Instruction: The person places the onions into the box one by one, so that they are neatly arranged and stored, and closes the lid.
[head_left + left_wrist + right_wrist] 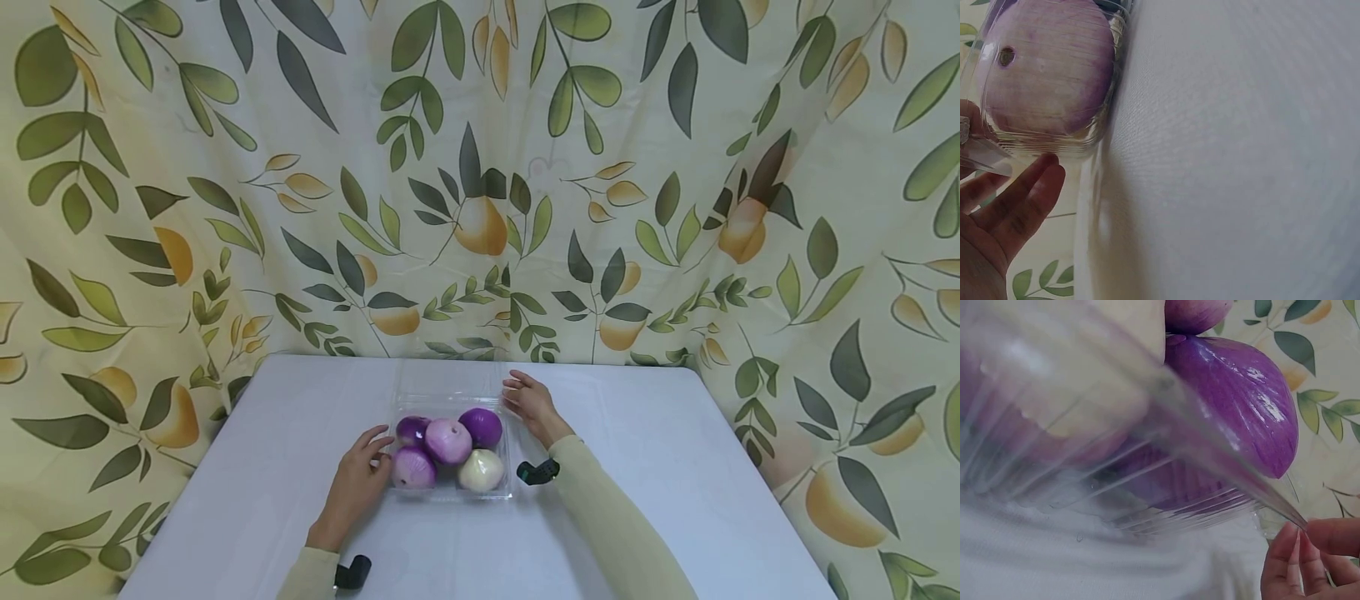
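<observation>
A clear plastic clamshell container [474,495] lies with its lid [450,381] folded back. Inside sit several purple onions [448,441] and one white onion [482,471]. My left hand [356,479] is beside the container's left wall, fingers loosely extended; in the left wrist view its fingertips [1052,164] lie right at the ribbed plastic, near a pale purple onion [1047,69]. At the back right corner is my right hand [532,403]. Its thumb and fingers pinch the container's rim in the right wrist view, close to a glossy dark purple onion [1241,400].
The container stands on a table with a white cloth [240,500]. A leaf-and-fruit patterned curtain [480,275] hangs behind the table and along both sides. Dark wrist cameras [537,472] are strapped to both wrists.
</observation>
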`<state>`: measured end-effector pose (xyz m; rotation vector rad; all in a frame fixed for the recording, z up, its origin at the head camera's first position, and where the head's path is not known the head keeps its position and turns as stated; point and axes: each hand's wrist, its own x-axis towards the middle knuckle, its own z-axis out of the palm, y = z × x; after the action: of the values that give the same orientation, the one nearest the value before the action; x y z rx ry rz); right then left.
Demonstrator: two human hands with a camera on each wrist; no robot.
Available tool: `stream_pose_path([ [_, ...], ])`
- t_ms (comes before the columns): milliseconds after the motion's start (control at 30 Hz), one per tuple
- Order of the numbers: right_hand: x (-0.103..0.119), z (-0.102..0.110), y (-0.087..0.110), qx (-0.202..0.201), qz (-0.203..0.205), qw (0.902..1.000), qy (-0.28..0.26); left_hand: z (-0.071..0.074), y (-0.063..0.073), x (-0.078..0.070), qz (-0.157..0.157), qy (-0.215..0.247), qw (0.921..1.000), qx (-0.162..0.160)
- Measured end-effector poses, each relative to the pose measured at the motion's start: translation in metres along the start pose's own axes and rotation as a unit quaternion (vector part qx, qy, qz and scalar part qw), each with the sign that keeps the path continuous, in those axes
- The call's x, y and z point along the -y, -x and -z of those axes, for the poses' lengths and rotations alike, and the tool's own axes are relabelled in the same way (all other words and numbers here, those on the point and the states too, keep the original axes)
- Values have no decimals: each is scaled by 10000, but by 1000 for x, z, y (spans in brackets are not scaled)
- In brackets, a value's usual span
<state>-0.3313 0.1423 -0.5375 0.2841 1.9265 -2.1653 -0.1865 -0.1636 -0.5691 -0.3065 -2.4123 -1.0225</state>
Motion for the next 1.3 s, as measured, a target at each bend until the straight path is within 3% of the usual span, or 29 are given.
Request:
stream_pose_path([
  [333, 6, 2, 2, 130, -6, 9999, 31, 2, 1, 0, 181, 116, 9997, 143],
  [633, 10, 2, 4, 186, -13, 9998, 116, 0, 2, 0, -10, 25, 10000, 42],
  [867, 16, 2, 5, 179, 6, 9997, 161, 0, 1, -1, 133, 55, 9998, 100],
  [1067, 17, 4, 5, 219, -5, 9997, 71, 0, 0, -1, 29, 93, 9999, 75],
  [1300, 15, 7, 4, 214, 160, 9996, 3, -2, 0, -3, 241, 125, 9994, 201],
])
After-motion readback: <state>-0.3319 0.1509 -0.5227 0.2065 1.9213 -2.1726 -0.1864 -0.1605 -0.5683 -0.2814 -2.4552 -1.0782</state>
